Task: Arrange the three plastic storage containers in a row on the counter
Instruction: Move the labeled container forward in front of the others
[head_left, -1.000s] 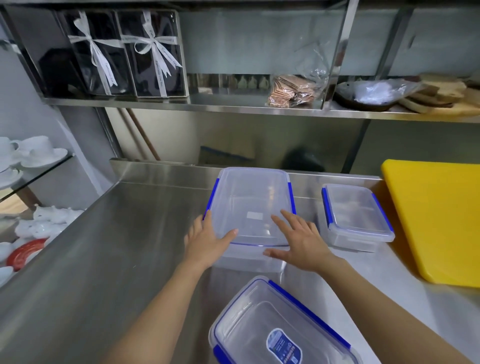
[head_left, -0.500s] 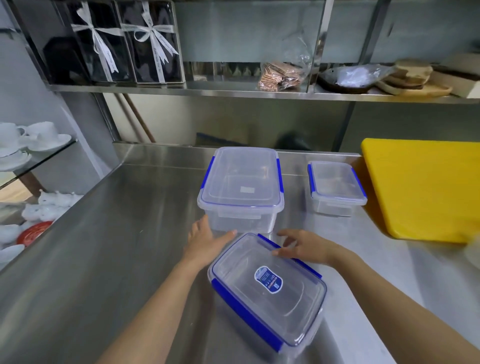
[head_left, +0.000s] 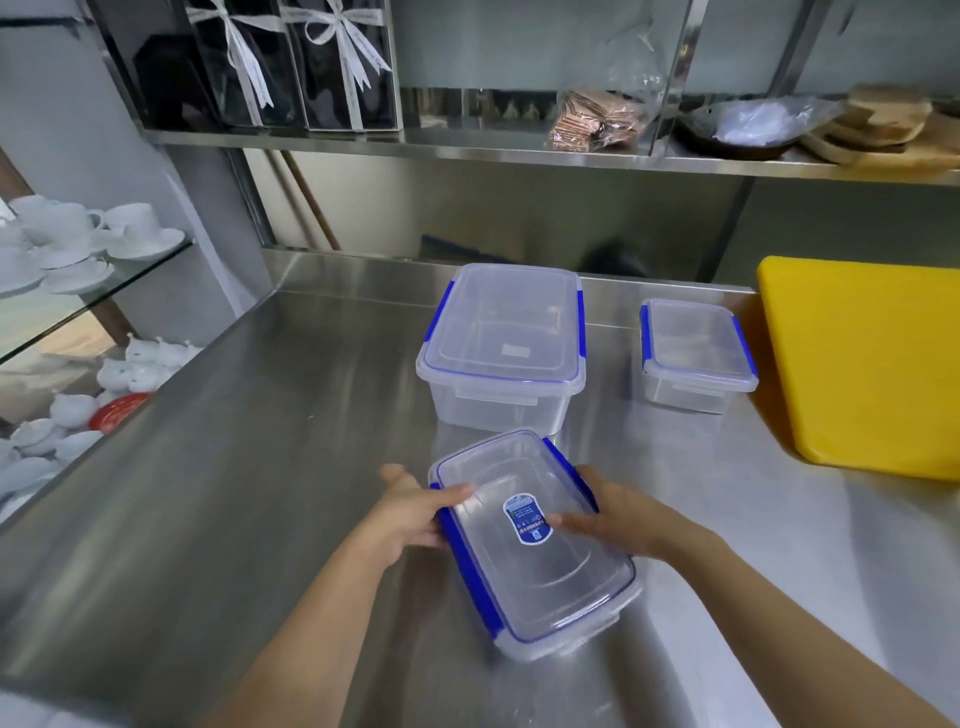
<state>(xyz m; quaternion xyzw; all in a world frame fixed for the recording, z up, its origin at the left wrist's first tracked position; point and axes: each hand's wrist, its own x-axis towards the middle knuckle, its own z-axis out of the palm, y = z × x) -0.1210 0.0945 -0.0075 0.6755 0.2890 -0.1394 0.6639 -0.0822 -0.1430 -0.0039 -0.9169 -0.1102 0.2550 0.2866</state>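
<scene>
Three clear plastic containers with blue clips stand on the steel counter (head_left: 234, 493). The large container (head_left: 501, 345) sits at the back centre, and the small container (head_left: 693, 353) is to its right. Nearest me lies the labelled container (head_left: 535, 545), turned at an angle, with a blue sticker on its lid. My left hand (head_left: 410, 506) grips its left side, thumb over the lid's far corner. My right hand (head_left: 608, 512) holds its right side with the thumb resting on the lid near the sticker.
A yellow cutting board (head_left: 862, 364) lies at the right of the counter. A steel shelf (head_left: 467, 148) above carries black gift boxes, wrapped biscuits and wooden boards. White cups and teapots (head_left: 67, 244) fill glass shelves at the left.
Both hands left the large container at the back and came to the near labelled container, then closed onto its two sides. The view tilted down.
</scene>
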